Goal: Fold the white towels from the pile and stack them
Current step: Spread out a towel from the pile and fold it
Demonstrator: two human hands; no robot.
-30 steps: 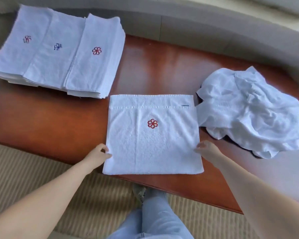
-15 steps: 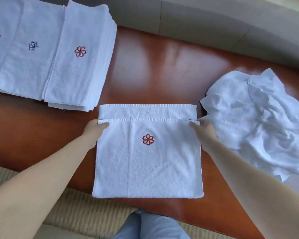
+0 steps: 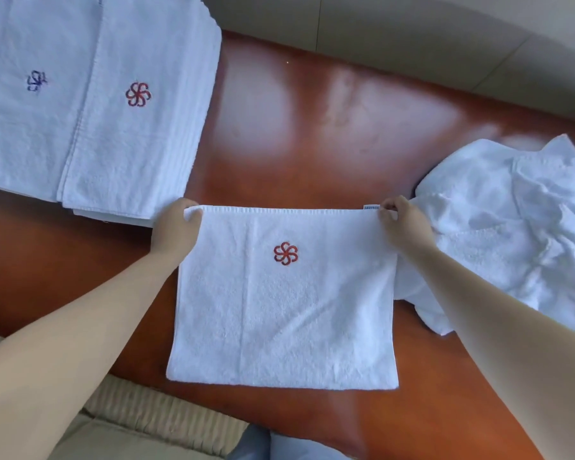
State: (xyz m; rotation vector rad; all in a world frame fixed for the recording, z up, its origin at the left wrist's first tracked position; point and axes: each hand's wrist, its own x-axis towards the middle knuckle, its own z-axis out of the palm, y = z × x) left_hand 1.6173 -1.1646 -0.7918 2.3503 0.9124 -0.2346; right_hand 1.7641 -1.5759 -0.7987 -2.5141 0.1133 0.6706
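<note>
Head view: person leaning over a glossy red-brown wooden worktop (image 3: 312, 127).
Towel: white square terry towel with a red flower emblem (image 3: 283, 300) lies flat at the near edge; its top layer now reaches the far hem, covering the strip exposed half a second ago.
Left hand (image 3: 176, 230): pinching the far-left corner.
Right hand (image 3: 402, 224): pinching the far-right corner.
Stack: folded white towels (image 3: 113, 127), far left.
Pile: crumpled white towels (image 3: 518, 227), right.

Bare table (image 3: 312, 134) between stack (image 3: 140, 144) and pile (image 3: 512, 227).
</note>
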